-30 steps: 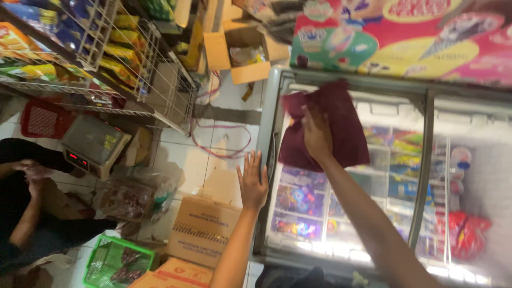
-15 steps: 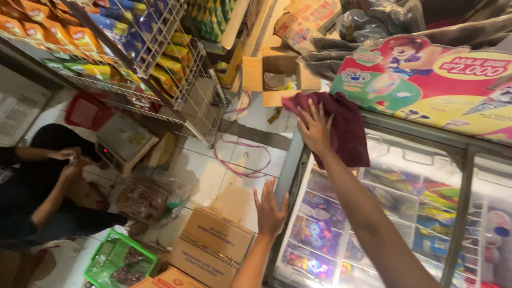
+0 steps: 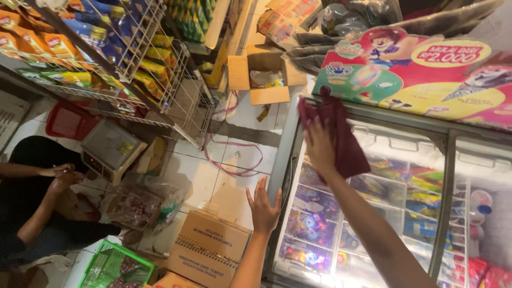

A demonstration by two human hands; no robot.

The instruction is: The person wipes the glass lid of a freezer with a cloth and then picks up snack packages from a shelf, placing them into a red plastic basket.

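My right hand (image 3: 319, 145) presses a dark red cloth (image 3: 341, 136) flat against the glass lid of a chest freezer (image 3: 373, 213), near its far left corner. The cloth hangs down past my fingers. My left hand (image 3: 264, 205) rests with fingers spread on the freezer's pale left edge (image 3: 280, 160), holding nothing. Through the glass I see several colourful ice cream packs.
A wire rack (image 3: 133, 58) of snack packets stands at left. Cardboard boxes (image 3: 209, 248), a green basket (image 3: 114, 265), a scale (image 3: 109, 149) and a cable lie on the tiled floor. Another person (image 3: 37, 202) sits at far left. A colourful poster (image 3: 421, 74) lines the freezer's far side.
My right hand slid the cloth up the glass toward the freezer's far left corner. My left hand stayed on the freezer's edge. The view tilted and shifted.
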